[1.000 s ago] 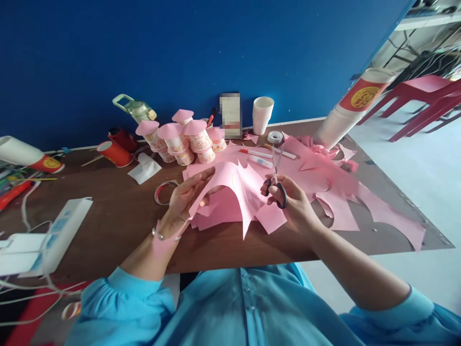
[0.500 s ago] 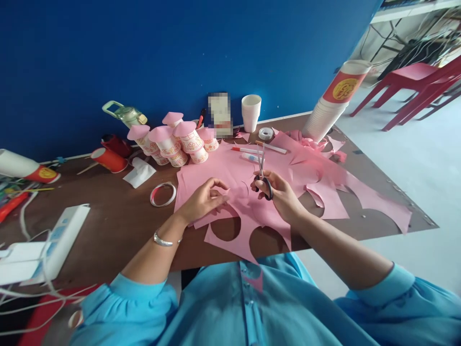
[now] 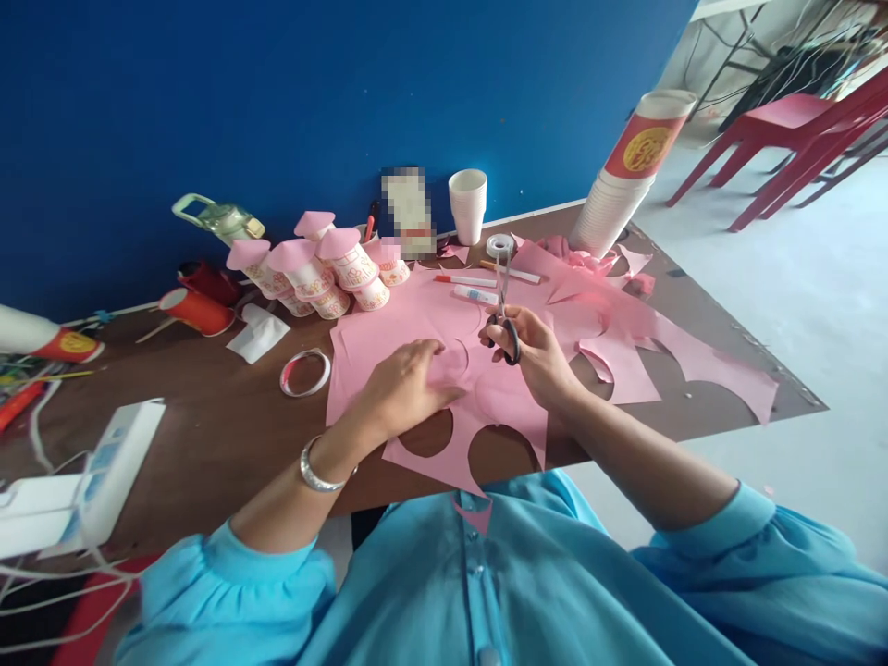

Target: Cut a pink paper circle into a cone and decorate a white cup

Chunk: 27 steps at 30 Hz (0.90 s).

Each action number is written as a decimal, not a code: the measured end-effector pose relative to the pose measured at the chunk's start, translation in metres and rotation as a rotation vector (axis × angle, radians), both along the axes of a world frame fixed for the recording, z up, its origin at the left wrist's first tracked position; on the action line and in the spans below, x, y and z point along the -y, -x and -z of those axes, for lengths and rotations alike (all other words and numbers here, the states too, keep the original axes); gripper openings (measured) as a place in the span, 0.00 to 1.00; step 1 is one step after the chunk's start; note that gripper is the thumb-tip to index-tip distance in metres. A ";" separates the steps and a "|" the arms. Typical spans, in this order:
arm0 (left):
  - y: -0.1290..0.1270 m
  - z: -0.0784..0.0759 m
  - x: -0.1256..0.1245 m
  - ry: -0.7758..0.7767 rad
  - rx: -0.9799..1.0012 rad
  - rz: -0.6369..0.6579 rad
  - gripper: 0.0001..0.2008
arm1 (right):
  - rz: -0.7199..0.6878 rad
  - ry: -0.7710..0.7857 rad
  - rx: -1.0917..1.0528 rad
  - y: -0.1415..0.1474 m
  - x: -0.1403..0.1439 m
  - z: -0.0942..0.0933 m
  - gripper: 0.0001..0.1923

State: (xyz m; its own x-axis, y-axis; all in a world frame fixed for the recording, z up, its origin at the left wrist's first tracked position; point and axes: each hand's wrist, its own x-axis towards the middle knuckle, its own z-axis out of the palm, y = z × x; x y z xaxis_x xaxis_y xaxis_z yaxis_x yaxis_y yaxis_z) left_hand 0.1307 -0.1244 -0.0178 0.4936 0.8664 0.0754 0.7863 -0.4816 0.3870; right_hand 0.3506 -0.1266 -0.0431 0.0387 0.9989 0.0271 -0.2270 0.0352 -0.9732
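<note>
My right hand [image 3: 545, 365] is closed around the black handles of a pair of scissors [image 3: 504, 324], whose blades point up and away from me. My left hand [image 3: 406, 388] hovers low over the pink paper [image 3: 388, 319], thumb and fingers apart. Close to those fingertips a curved cut edge shows in the paper, and whether they touch it is unclear. A pink offcut [image 3: 434, 458] with round holes lies at the table's front edge, beneath and between my hands.
Paper cups with pink cone tops [image 3: 339, 259] stand at the back left. A tape roll [image 3: 305, 373], markers [image 3: 464, 280], a glue stick [image 3: 475, 295] and white cups [image 3: 467, 208] lie around. A tall cup stack [image 3: 614, 199] leans at right; a power strip [image 3: 121, 462] sits left.
My left hand has spread its thumb and fingers apart and turned its back more toward me. The right hand still holds the scissors. The whole view has shifted slightly.
</note>
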 end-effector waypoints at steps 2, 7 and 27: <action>-0.014 -0.002 0.006 0.049 -0.207 -0.010 0.30 | 0.014 -0.028 0.005 -0.002 0.000 -0.001 0.28; -0.032 0.003 0.010 0.047 -0.387 0.038 0.31 | 0.035 -0.064 0.007 -0.006 0.002 -0.008 0.27; 0.001 0.005 0.010 0.402 1.207 -0.297 0.54 | 0.203 -0.100 0.008 -0.013 0.003 -0.011 0.26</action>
